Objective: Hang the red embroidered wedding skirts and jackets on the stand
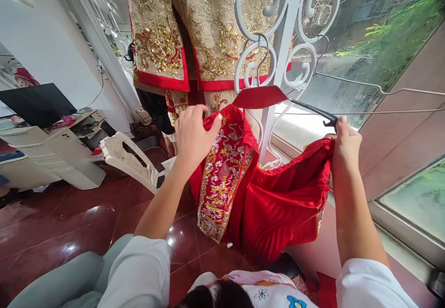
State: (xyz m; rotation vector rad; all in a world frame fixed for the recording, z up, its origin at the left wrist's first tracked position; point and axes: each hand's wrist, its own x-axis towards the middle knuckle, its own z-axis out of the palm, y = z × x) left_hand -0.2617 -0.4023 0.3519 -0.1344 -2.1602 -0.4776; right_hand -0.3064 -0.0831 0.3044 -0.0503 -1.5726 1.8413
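Observation:
A red pleated skirt (278,206) with a gold and silver embroidered panel (224,173) hangs between my two hands. My left hand (194,131) pinches its waistband on the left, near the hanger's end. On the right, my right hand (346,145) is closed around the black tip of a hanger (313,109), with the skirt's other waist edge bunched under the fingers. The hanger's middle has a dark red cover (260,97), and its hook (263,50) catches on a white scrolled metal stand (257,20).
Behind the stand, a beige jacket (208,29) with gold beading and red trim hangs on display. A carved white chair (134,157) stands to the left, before a desk (66,155) with a monitor (38,104). Wire hangers (378,87) stick out beside the window (365,43).

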